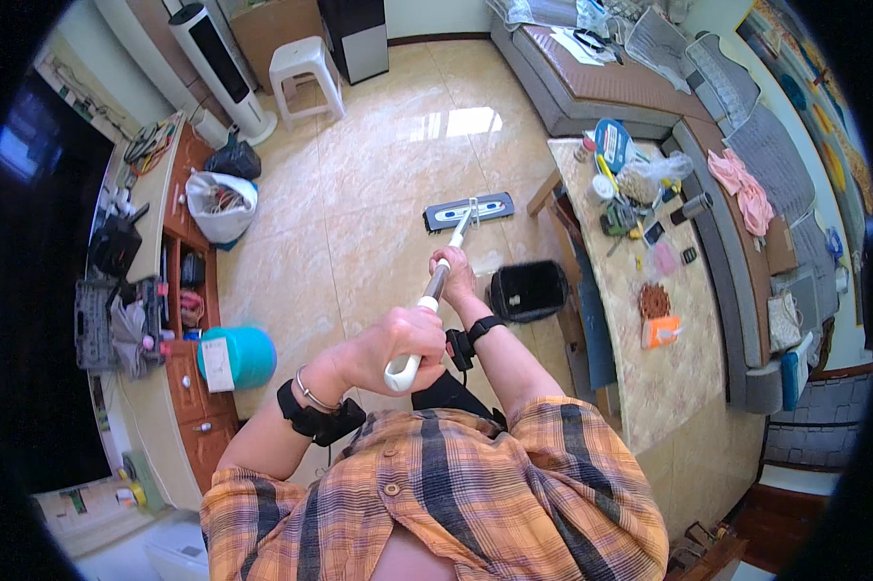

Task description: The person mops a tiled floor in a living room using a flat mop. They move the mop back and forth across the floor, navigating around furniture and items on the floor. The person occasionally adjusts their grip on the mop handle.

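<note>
A flat mop runs from close to my chest out to the floor. My left hand (396, 345) is wrapped around the white upper end of the mop handle (403, 372). Farther down, my right hand (454, 274) grips the same pole around its metal section (435, 282). The mop's grey rectangular head (493, 205), with a white and blue centre plate, lies flat on the shiny tiled floor (378, 160). Just right of my right hand stands a black waste bin (529, 290) with a small pale scrap inside.
A cluttered stone-topped table (676, 392) stands at the right, before a grey sofa (596, 116). To the left are a wooden cabinet (189, 378), a turquoise bin (251, 356) and a white bag (218, 210). A white plastic stool (307, 69) and tower fan (222, 72) stand farther off.
</note>
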Motion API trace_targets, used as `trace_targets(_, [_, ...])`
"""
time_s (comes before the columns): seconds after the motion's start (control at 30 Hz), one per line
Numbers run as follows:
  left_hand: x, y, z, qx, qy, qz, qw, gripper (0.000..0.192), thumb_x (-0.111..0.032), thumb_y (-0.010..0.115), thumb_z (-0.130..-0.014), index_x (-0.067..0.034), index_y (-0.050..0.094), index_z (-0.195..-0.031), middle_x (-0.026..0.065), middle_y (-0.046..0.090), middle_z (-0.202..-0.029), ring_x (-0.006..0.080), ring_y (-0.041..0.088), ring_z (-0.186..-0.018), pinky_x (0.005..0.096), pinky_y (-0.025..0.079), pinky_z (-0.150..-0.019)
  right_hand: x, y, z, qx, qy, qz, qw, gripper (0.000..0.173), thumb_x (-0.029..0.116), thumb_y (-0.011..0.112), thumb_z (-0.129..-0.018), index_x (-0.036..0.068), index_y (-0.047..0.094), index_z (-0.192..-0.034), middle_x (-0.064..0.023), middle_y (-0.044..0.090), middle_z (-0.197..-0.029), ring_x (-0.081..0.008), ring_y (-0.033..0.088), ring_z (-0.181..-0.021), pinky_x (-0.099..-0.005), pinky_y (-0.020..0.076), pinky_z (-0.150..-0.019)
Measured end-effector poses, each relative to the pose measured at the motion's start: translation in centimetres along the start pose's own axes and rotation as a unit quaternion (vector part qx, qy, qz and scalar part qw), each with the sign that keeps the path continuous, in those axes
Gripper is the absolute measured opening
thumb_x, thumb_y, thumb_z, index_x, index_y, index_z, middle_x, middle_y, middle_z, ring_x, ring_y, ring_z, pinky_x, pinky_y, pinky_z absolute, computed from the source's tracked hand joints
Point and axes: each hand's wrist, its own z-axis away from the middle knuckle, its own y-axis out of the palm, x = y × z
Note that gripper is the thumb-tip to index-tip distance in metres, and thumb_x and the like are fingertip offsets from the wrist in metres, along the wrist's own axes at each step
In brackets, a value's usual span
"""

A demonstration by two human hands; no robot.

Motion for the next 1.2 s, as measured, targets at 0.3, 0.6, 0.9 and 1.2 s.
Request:
trace_targets(0.3, [10.1, -10.8, -14.1, -0.021, -0.025, -0.043, 0.999, 0.024, 0.003, 0.063, -0.066, -0.006, 0.043, -0.057, 0.0082, 0.046, -0.057, 0.0261, 0.047, -0.056, 0.0342, 0.039, -0.057, -4.5, -0.2, -20.0, 0.033, 0.034, -0.011, 0.999, 0.007, 0.013, 0.064, -0.077, 0.009, 0.061, -0.081, -0.0122, 0.06, -0.093, -0.0318, 0.056, -0.099, -0.0413, 0.0471, -0.085])
trace_targets(0.6, [22.4, -22.0, -25.4, -0.007, -0.014, -0.03, 0.999, 0.025, 0.003, 0.064, -0.067, -0.005, 0.043, -0.057, 0.008, 0.046, -0.057, 0.0271, 0.046, -0.057, 0.0351, 0.041, -0.061, -11.1, 2.4, -39.8, 0.057, 0.011, 0.0, 0.998, 0.008, 0.012, 0.066, -0.075, 0.008, 0.062, -0.08, -0.0133, 0.059, -0.092, -0.033, 0.056, -0.097, -0.0405, 0.0455, -0.09])
trace_targets(0.9, [32.4, -35.4, -38.3, 0.059, 0.016, -0.013, 0.998, 0.02, 0.004, 0.062, -0.066, -0.005, 0.046, -0.059, 0.0084, 0.049, -0.06, 0.0277, 0.049, -0.058, 0.035, 0.04, -0.062, -14.7, 4.3, -58.4, 0.007, 0.004, -0.003, 1.0, 0.008, 0.009, 0.068, -0.072, 0.009, 0.063, -0.078, -0.0132, 0.06, -0.088, -0.0339, 0.056, -0.094, -0.0412, 0.0454, -0.086])
trace_targets(1.2, [36.0, -44.3, -48.6, -0.03, -0.049, -0.07, 0.996, 0.019, 0.007, 0.059, -0.072, -0.002, 0.046, -0.06, 0.0096, 0.049, -0.06, 0.0256, 0.05, -0.056, 0.0325, 0.043, -0.064, -12.8, 5.5, -72.6, -0.007, 0.042, -0.029, 0.999, 0.01, 0.005, 0.065, -0.072, 0.01, 0.064, -0.081, -0.013, 0.061, -0.091, -0.0322, 0.056, -0.098, -0.0394, 0.046, -0.089])
